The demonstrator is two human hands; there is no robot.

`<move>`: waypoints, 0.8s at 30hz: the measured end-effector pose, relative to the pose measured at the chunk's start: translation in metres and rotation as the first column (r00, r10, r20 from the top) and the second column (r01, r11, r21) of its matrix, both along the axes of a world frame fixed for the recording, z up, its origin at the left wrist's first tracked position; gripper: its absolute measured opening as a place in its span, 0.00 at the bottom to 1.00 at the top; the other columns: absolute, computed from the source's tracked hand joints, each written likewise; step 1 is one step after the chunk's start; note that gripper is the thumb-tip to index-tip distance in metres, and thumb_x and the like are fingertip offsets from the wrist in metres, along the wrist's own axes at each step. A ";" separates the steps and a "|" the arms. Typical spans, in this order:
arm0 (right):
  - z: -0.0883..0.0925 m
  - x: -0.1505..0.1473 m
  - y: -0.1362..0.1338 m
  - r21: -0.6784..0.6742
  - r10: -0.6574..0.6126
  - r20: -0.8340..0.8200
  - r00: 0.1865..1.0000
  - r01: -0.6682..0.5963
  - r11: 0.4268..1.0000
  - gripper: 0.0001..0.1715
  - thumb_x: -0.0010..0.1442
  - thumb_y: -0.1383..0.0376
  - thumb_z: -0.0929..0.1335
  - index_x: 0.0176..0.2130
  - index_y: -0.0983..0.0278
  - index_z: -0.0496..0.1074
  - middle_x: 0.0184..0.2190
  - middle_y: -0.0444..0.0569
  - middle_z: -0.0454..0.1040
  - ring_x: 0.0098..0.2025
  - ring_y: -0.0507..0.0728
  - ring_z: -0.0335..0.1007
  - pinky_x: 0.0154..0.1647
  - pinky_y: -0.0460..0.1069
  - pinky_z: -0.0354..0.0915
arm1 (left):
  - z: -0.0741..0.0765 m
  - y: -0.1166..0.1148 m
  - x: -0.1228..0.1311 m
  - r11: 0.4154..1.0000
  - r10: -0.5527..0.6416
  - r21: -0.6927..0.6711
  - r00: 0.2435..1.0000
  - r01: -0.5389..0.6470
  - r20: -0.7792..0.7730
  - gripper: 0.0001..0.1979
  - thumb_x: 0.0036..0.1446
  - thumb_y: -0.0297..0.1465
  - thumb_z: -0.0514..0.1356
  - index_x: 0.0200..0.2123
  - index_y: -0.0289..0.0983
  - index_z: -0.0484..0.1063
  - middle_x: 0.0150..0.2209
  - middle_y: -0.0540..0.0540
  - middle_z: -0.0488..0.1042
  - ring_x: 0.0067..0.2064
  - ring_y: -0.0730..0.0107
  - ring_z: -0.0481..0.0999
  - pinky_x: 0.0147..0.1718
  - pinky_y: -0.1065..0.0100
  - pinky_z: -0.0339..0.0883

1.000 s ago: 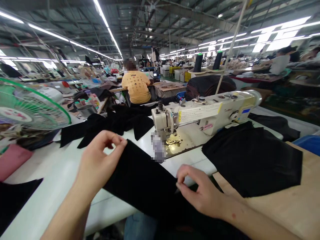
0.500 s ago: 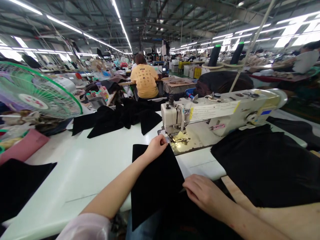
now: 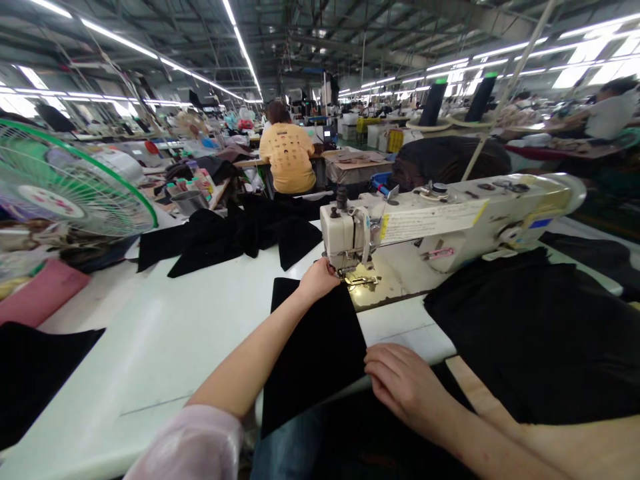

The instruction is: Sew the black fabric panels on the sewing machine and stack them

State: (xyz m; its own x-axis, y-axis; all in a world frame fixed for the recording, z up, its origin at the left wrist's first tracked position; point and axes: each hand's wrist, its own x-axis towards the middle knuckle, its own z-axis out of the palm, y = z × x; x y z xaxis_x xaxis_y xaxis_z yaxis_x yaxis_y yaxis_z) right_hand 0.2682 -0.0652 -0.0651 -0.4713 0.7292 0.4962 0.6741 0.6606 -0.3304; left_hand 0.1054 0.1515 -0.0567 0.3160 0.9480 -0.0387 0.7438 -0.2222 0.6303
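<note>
Both hands are on the cloth! Left hand [image 3: 317, 280] reaches up to the front of the white industrial sewing machine [image 3: 345, 237], fingers bent over the top of a black fabric panel [image 3: 313, 353] and pressing down, though whether that's a true pinch I can't tell. Right hand [image 3: 407, 385] sits half-open, fingers lightly curled against the panel's lower right edge, no firm grip showing. That panel lies on the white worktable [image 3: 125, 373], right in front of the machine's steel presser foot [image 3: 357, 280]. Left of the machine, a heap of black fabric pieces [image 3: 225, 240]; to its right, a large black fabric sheet [image 3: 520, 340]. Beyond the machine, a co-worker in a yellow T-shirt [image 3: 287, 157] sits with their back turned.
</note>
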 end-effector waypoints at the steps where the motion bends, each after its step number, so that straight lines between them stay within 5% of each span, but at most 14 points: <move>1: 0.000 0.000 0.001 -0.001 -0.004 -0.003 1.000 0.004 1.000 0.12 0.60 0.78 0.63 0.39 0.65 0.71 0.38 0.53 0.77 0.42 0.60 0.75 0.43 0.55 0.73 | 0.001 0.001 0.000 1.000 -0.005 0.001 1.000 0.005 -0.013 0.07 0.46 0.26 0.63 0.29 0.39 0.67 0.25 0.52 0.71 0.28 0.68 0.71 0.26 0.69 0.58; 6: -0.001 0.003 0.001 -0.012 0.014 0.008 1.000 -0.014 1.000 0.12 0.62 0.77 0.62 0.41 0.66 0.72 0.40 0.54 0.78 0.44 0.61 0.75 0.45 0.57 0.74 | 0.013 -0.010 0.002 0.998 0.017 0.061 0.996 -0.012 -0.088 0.08 0.52 0.27 0.62 0.37 0.36 0.70 0.34 0.45 0.76 0.36 0.61 0.76 0.34 0.66 0.66; 10: -0.001 0.011 -0.004 -0.011 0.044 0.024 0.999 -0.044 0.999 0.17 0.64 0.76 0.62 0.49 0.67 0.73 0.46 0.55 0.79 0.50 0.62 0.75 0.51 0.58 0.74 | 0.023 -0.066 -0.007 0.953 0.045 0.301 0.976 0.023 -0.215 0.09 0.58 0.28 0.61 0.42 0.33 0.70 0.46 0.35 0.73 0.51 0.49 0.71 0.48 0.53 0.66; 12: 0.000 0.014 -0.006 -0.023 0.063 0.041 0.997 -0.063 0.998 0.20 0.64 0.76 0.61 0.52 0.67 0.72 0.49 0.55 0.78 0.52 0.62 0.74 0.53 0.59 0.74 | 0.021 -0.108 -0.018 0.897 -0.184 0.346 0.944 0.276 -0.274 0.04 0.61 0.29 0.59 0.39 0.35 0.71 0.43 0.39 0.74 0.48 0.54 0.73 0.47 0.55 0.69; 14: 0.001 0.015 -0.006 -0.036 0.077 0.064 0.995 -0.075 0.997 0.21 0.64 0.75 0.61 0.54 0.68 0.72 0.51 0.56 0.77 0.53 0.63 0.73 0.54 0.59 0.73 | 0.014 -0.145 -0.031 0.766 -0.489 0.325 0.831 0.555 -0.266 0.06 0.62 0.26 0.56 0.40 0.36 0.72 0.43 0.42 0.76 0.47 0.59 0.75 0.47 0.59 0.72; 16: 0.000 0.015 -0.002 -0.046 0.075 0.083 0.994 -0.071 0.996 0.22 0.64 0.75 0.61 0.55 0.70 0.72 0.52 0.57 0.77 0.54 0.63 0.72 0.55 0.60 0.73 | 0.004 -0.165 -0.043 0.651 -0.603 0.361 0.744 0.668 -0.288 0.14 0.61 0.22 0.54 0.49 0.33 0.72 0.50 0.39 0.76 0.53 0.58 0.74 0.53 0.59 0.71; 19: -0.002 0.014 0.014 -0.069 0.055 0.077 0.996 -0.049 0.996 0.22 0.64 0.74 0.61 0.55 0.69 0.72 0.53 0.57 0.76 0.55 0.63 0.72 0.57 0.61 0.71 | -0.006 -0.158 -0.052 0.586 -0.604 0.416 0.717 0.696 -0.349 0.22 0.59 0.20 0.54 0.57 0.27 0.67 0.56 0.34 0.73 0.58 0.53 0.71 0.58 0.55 0.68; 24: -0.005 0.012 0.052 -0.100 0.051 0.056 0.997 -0.045 0.994 0.20 0.63 0.74 0.64 0.52 0.66 0.74 0.51 0.55 0.77 0.54 0.62 0.70 0.58 0.60 0.69 | 0.000 -0.110 -0.050 0.568 -0.629 0.400 0.693 0.719 -0.351 0.17 0.63 0.22 0.53 0.54 0.31 0.70 0.53 0.37 0.75 0.55 0.56 0.73 0.55 0.56 0.71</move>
